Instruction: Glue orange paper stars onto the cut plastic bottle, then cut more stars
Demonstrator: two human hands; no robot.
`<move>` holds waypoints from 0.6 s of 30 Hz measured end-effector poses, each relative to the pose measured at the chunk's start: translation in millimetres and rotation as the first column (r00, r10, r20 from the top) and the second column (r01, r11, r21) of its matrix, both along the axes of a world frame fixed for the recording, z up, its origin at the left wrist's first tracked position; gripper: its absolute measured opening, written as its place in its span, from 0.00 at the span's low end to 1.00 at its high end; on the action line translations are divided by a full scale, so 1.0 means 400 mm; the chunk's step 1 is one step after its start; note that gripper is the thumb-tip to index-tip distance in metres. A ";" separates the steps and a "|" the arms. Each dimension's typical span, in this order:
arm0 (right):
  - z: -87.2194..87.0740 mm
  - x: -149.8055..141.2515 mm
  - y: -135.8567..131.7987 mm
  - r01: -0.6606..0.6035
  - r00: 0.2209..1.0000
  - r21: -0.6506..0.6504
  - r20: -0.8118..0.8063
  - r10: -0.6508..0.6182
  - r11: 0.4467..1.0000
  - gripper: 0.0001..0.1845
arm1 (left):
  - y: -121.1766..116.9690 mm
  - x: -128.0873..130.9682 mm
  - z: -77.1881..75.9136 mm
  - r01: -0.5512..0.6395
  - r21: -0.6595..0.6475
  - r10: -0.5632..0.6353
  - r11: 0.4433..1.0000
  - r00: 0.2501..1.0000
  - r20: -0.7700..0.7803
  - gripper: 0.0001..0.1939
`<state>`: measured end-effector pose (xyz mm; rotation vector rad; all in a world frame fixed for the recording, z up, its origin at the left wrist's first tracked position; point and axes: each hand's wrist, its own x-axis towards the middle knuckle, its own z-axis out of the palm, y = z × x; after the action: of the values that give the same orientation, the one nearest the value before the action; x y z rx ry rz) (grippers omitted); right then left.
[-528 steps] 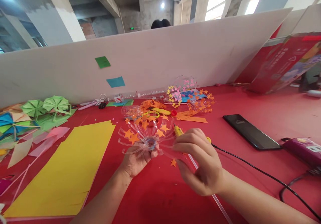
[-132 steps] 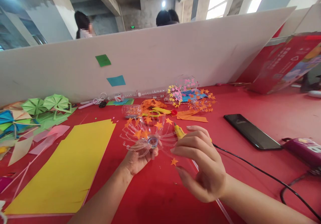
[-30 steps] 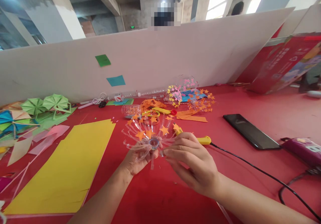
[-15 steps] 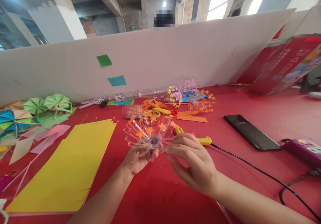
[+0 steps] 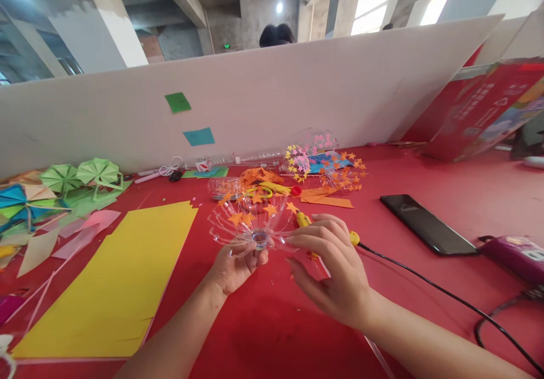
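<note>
yellow corded tool (image 5: pixel 303 219): middle behind right fingers (image 5: pixel 318 238) | red box (image 5: pixel 480 110): cut off right | head (image 5: pixel 276 35): mostly behind board (image 5: pixel 263 96)

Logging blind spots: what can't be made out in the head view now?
Head view:
Long yellow plastic tool: middle hidden behind the right hand.
Left hand: fingers partly hidden behind the clear plastic, orange-starred, flower-shaped piece.
Whether right fingertips touch that piece: too small.
Boxy purple device: cut by right edge.

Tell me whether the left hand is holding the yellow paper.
No, the left hand holds the clear plastic piece with orange stars, and the yellow paper lies apart from it on the red table.
</note>
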<state>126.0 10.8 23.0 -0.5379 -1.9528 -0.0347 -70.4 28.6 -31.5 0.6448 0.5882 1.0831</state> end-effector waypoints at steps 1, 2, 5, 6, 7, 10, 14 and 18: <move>0.000 0.000 0.000 0.016 1.000 0.001 0.001 -0.016 1.000 0.14 | 0.000 0.000 0.000 0.000 0.000 0.000 1.000 1.000 0.001 0.18; -0.001 -0.001 0.001 0.034 0.999 -0.003 0.008 -0.034 0.999 0.14 | 0.000 0.001 0.000 0.001 0.001 -0.001 1.000 1.000 0.002 0.18; -0.008 -0.006 0.005 0.087 0.996 -0.017 0.034 -0.086 0.996 0.10 | -0.001 0.004 0.002 0.001 0.010 -0.001 1.000 1.000 0.007 0.15; -0.011 -0.009 0.006 0.098 0.994 -0.016 0.041 -0.097 0.995 0.08 | -0.001 0.006 0.002 0.001 0.009 -0.001 1.000 1.000 0.008 0.15; -0.014 -0.011 0.007 0.101 0.994 -0.011 0.047 -0.100 0.995 0.06 | -0.001 0.007 0.001 0.003 0.004 -0.003 1.000 1.000 0.010 0.14; -0.019 -0.016 0.009 0.087 0.994 0.009 0.063 -0.087 0.996 0.05 | -0.001 0.008 -0.003 0.010 -0.019 -0.010 1.000 1.000 0.024 0.12; -0.022 -0.017 0.012 0.090 0.992 0.027 0.088 -0.092 0.996 0.05 | -0.002 0.010 -0.007 -0.007 -0.028 0.008 1.000 0.999 0.049 0.12; -0.026 -0.016 0.015 0.096 0.989 0.036 0.111 -0.099 0.995 0.05 | -0.005 0.014 -0.004 -0.012 -0.026 0.012 1.000 1.000 0.010 0.13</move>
<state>119.6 16.9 12.8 -0.6224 -2.0307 -0.1595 -64.7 26.7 -33.2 0.6132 0.5973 1.0878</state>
